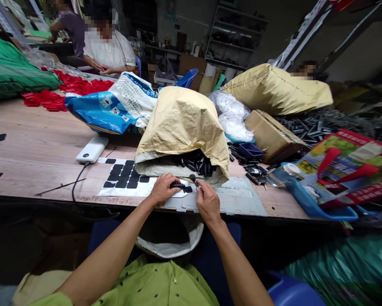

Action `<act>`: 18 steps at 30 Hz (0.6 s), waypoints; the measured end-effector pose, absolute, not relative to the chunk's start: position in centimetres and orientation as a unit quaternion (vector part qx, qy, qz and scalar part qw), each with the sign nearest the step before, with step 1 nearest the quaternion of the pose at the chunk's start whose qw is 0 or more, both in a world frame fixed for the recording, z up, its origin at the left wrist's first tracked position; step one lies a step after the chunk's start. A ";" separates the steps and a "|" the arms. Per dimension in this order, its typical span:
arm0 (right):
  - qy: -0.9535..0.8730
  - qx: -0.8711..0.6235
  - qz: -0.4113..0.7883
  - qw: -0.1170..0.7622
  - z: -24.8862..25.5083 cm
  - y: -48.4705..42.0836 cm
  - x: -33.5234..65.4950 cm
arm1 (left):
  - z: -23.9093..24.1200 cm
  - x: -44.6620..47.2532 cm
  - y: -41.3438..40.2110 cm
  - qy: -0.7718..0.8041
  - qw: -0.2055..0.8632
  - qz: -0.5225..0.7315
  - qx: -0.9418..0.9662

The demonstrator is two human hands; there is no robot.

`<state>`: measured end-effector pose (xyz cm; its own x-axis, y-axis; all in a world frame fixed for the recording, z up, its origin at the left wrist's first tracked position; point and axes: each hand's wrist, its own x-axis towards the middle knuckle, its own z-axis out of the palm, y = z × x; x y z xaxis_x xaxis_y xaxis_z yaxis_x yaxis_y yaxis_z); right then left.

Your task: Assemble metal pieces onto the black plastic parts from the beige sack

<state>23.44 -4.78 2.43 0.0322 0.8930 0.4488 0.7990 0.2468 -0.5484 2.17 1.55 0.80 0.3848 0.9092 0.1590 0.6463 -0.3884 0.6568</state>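
Observation:
My left hand [163, 189] is closed around a short black plastic piece [177, 185] near the table's front edge. My right hand [207, 203] pinches a thin tool [194, 180] with a small dark tip, held close to that piece. Both hands rest over a white backing sheet [114, 189] that carries several black adhesive pads [124, 175]. Just behind my hands a tan woven sack [182, 123] lies open, with many black plastic parts [197, 163] spilling from its mouth.
A white power bank [91, 148] with a black cable lies left of the sheet. A blue-and-white bag [109, 106], red parts [69, 87], a cardboard box [270, 134] and a colourful bag [340, 170] crowd the table. Other people sit at the far side.

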 end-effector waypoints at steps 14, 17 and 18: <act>-0.689 -0.591 0.108 0.406 3.3 -6.5 20.8 | 0.8 2.3 1.6 0.496 0.269 0.262 0.783; -0.697 -0.571 0.109 0.419 3.8 -6.4 20.1 | 0.8 2.3 1.5 0.505 0.277 0.281 0.768; -0.701 -0.569 0.113 0.415 3.8 -6.4 19.8 | 0.8 2.3 1.4 0.511 0.280 0.286 0.761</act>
